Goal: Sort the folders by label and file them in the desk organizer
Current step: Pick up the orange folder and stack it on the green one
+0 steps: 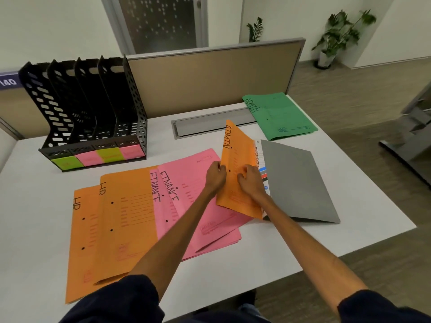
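L hand (215,176) & R hand (250,183) both grip an orange ADMIN folder (235,157), tilted up off the surface (35,206), label readable, prob. to pair w/ green ADMIN folder (279,115) back right; desk organizer (88,108) back left.

This is an office. A white desk (35,206) ends at its far edge in a tan partition screen (210,78) with a metal frame, and a grey cable flap (210,125) is set into the top. At far left stands a black four-slot desk organizer (88,108) with sticky-note labels, and beside it a sign (8,81) reads 140. On the desk lie orange HR folders (112,229), pink FINANCE folders (186,183), a green ADMIN folder (282,115) and an orange ADMIN folder (235,159). A potted plant (340,33) stands at far right.
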